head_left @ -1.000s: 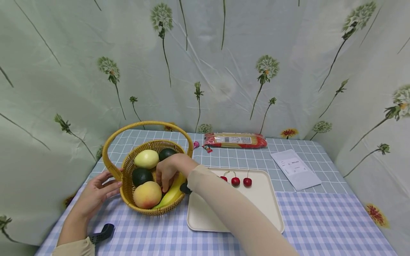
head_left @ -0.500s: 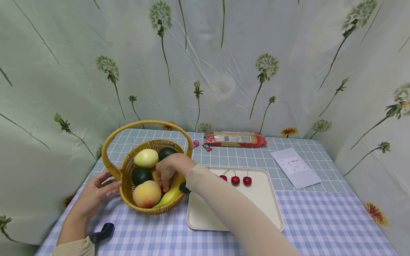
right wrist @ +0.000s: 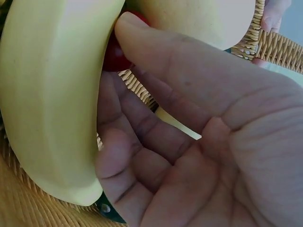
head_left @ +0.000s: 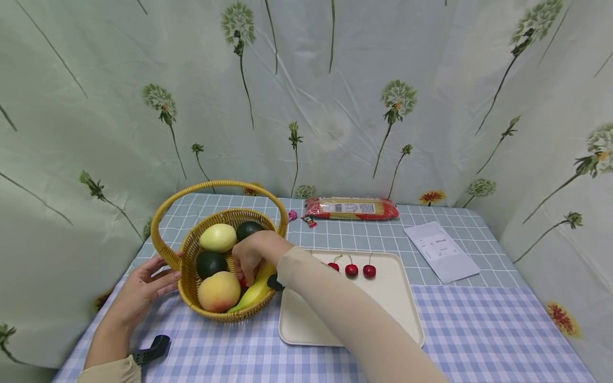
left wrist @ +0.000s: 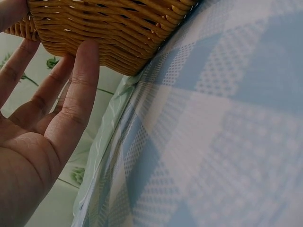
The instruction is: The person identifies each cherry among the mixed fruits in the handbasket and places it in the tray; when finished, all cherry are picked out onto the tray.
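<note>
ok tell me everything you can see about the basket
The basket is round, woven of golden-yellow wicker, with a tall arched handle over it. It stands upright on the checked cloth, left of the tray. Inside lie a banana, a peach, a pale apple and two dark green fruits. The left hand touches its outer wall; the right hand reaches inside.

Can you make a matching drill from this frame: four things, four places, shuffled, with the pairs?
Things:
1. banana
2. three cherries
3. left hand
4. white paper

Places:
A. on the cream tray
B. flat on the tablecloth, right of the tray
C. in the basket, by the right hand
D. against the basket's outer wall

Pairs: 1-C, 2-A, 3-D, 4-B
</note>
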The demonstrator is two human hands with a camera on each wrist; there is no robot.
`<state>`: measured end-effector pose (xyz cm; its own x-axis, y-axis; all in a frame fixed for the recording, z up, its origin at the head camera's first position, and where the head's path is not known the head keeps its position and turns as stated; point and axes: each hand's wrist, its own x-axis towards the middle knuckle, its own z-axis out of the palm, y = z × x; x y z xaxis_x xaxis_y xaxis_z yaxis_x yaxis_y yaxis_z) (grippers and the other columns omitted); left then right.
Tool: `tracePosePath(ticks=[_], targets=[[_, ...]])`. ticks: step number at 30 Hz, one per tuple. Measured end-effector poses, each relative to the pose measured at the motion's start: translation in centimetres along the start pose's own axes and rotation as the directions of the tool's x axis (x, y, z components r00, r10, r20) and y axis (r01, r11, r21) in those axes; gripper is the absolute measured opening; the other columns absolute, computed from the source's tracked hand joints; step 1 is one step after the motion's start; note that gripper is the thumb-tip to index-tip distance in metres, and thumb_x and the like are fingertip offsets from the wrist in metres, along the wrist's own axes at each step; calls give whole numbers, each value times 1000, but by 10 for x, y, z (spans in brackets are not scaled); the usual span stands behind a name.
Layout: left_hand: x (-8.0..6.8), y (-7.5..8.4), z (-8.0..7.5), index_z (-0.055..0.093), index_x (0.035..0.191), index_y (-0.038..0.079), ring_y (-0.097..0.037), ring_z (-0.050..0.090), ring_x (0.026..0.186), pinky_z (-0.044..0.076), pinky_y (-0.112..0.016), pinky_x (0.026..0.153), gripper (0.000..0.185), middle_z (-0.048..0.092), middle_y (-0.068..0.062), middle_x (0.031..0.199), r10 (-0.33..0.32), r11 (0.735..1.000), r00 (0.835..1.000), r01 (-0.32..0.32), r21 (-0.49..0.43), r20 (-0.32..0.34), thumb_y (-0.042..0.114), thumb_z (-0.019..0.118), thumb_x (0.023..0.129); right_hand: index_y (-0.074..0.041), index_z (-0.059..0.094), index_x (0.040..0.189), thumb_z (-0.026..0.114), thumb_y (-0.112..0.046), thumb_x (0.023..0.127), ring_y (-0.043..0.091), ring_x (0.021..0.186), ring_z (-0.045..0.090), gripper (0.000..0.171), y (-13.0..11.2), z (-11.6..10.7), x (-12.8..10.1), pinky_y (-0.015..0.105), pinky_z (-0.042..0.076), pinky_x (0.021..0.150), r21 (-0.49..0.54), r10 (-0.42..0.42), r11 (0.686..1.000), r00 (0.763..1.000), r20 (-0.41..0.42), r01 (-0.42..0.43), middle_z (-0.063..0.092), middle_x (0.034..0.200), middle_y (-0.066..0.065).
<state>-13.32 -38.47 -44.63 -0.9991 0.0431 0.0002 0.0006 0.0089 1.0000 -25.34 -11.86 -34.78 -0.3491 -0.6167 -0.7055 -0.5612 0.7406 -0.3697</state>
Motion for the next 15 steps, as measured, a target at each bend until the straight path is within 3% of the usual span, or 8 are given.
tracePosePath(ticks=[8,15], targets=[[0,0,0,62,148,19,0,67,113,65,-24,87,48,64,14,129,-2,1000,1000,2,2,5,-1,64,105,-12,78,107,83,-10,94,3,80,58,14,1,1,0,21,60,84,-6,-2,1000,1000,-18,2,68,90,-8],[-1,0,0,63,147,21,0,67,112,65,-23,85,47,64,15,129,8,1000,1000,-8,13,4,-1,64,105,-15,80,109,83,-12,95,4,78,59,14,6,1,-2,21,58,76,41,-30,999,999,-36,31,69,88,-8]])
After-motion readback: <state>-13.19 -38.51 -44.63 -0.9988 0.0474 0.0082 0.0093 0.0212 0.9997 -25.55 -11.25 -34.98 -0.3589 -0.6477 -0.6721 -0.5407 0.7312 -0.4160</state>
